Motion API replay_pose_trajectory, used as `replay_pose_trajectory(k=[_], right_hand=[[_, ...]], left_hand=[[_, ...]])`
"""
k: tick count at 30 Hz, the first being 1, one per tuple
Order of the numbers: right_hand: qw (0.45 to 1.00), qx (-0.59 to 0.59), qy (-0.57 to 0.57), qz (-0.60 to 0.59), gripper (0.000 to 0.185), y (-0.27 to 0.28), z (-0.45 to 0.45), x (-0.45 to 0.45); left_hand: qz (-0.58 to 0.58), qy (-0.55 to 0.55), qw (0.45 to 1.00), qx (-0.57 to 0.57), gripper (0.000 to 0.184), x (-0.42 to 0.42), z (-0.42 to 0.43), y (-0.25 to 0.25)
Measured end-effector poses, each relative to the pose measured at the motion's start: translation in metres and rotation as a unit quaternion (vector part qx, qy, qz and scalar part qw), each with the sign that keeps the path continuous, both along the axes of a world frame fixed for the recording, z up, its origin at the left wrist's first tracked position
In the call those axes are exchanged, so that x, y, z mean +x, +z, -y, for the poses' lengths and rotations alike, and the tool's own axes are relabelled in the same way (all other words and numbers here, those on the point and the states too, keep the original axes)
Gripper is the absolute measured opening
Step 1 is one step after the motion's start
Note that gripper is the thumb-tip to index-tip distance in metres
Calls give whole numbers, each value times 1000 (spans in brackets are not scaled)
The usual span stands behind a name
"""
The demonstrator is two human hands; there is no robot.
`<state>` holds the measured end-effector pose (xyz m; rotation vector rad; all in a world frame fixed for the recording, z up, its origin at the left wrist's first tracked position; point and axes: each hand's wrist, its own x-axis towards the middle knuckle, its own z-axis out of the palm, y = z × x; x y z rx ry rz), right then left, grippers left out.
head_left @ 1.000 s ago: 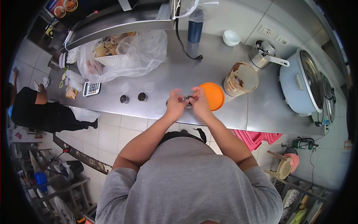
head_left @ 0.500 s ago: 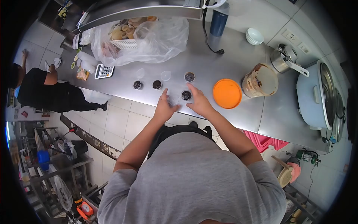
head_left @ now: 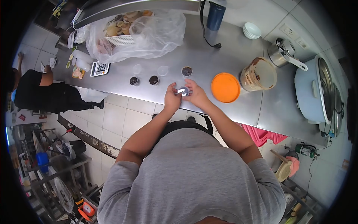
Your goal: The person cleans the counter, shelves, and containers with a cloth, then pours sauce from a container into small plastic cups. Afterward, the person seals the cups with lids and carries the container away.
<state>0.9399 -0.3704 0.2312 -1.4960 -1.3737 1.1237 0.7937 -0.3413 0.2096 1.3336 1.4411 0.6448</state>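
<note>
Near the counter's front edge, my left hand (head_left: 172,98) and my right hand (head_left: 196,95) close round a small cup with a clear lid (head_left: 183,90) on top, one from each side. Just behind them stands a dark-filled cup (head_left: 187,71). Further left are two more small cups with dark contents, one at the far left (head_left: 134,80) and one nearer my hands (head_left: 154,80). Clear round lids lie behind these, one left (head_left: 137,68) and one right (head_left: 163,70). An orange lid (head_left: 225,87) lies right of my hands.
A brown-smeared tub (head_left: 258,74) stands beside the orange lid. Behind are a plastic bag (head_left: 156,37) over a white basket, a calculator (head_left: 100,68), a blue bottle (head_left: 216,16) and white bowls (head_left: 252,30). A large cooker (head_left: 311,89) is right. Another person (head_left: 48,89) is left.
The clear lid that lay by my left hand is now on the cup between my hands. My hands have drawn together round that cup. The camera view has shifted.
</note>
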Motion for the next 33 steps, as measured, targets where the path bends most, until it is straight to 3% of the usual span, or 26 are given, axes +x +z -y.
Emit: replay_pose_trajectory(k=[6, 13, 15, 17, 20, 21, 24, 26, 28, 31, 33], right_hand=[[993, -98, -53, 38, 53, -14, -30, 5], [970, -42, -85, 225, 39, 0, -27, -25], [953, -2, -113, 283, 35, 1, -28, -38], [968, -12, -132, 215, 31, 5, -22, -37], [971, -34, -211, 110, 29, 17, -26, -18], [964, -37, -246, 90, 30, 26, -32, -11], [946, 1, -319, 52, 32, 35, -63, -11], [937, 34, -333, 103, 31, 36, -78, -18], [921, 40, -320, 218, 31, 31, -84, -31], [910, 94, -338, 222, 37, 57, -80, -68], [935, 66, -327, 123, 42, 47, -83, -103]], left_hand=[[52, 12, 995, -80, 63, 0, -16, 21], [2, -58, 994, -96, 54, 3, -37, 24], [-40, -119, 992, -10, 53, 1, -43, 15], [-75, -177, 981, 28, 54, -2, -47, 13], [82, -170, 980, -55, 55, -11, -44, 27], [130, -188, 973, -36, 61, -14, -47, 33], [117, -193, 966, 126, 72, -30, -74, 78], [-32, -211, 949, 233, 86, -55, -94, 86], [-180, -201, 878, 395, 91, -79, -104, 81], [-216, -217, 900, 312, 96, -105, -113, 54], [-175, -261, 921, 228, 97, -114, -119, 50]])
